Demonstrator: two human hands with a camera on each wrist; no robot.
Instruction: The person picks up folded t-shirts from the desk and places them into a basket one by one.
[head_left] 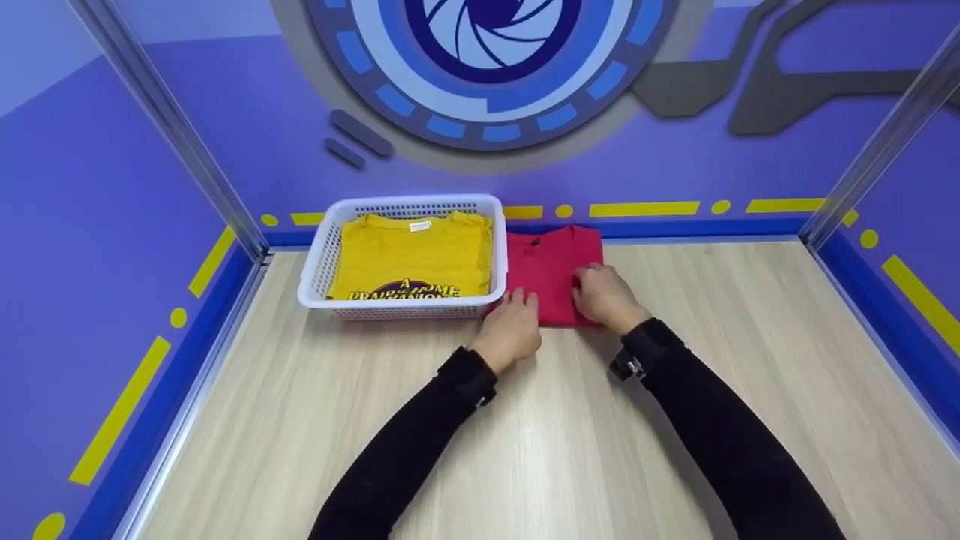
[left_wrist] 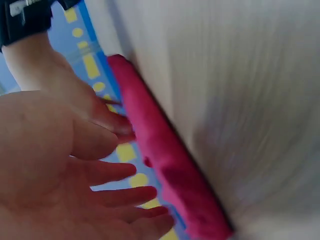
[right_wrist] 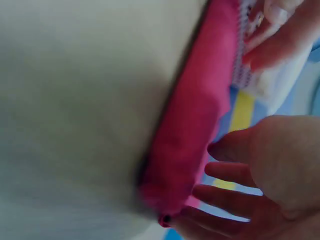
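Note:
A folded red garment (head_left: 553,270), probably a shirt, lies flat against the back wall, just right of a white plastic basket (head_left: 401,304). My left hand (head_left: 512,330) is over its front left corner beside the basket. At the garment's right side is my right hand (head_left: 606,298), fingertips on or just above the cloth. In the left wrist view the fingers of the left hand (left_wrist: 85,190) are spread and fairly straight, close to the red cloth (left_wrist: 165,160). The right wrist view shows loosely extended fingers on the right hand (right_wrist: 250,192), beside the cloth (right_wrist: 187,115). Exact contact is unclear.
Inside the basket lies a folded yellow T-shirt (head_left: 412,259) with dark printed lettering. The pale wooden tabletop (head_left: 540,442) extends in front and to the right. Blue-purple printed panels (head_left: 247,112) with metal corner posts (head_left: 180,135) enclose the back and sides.

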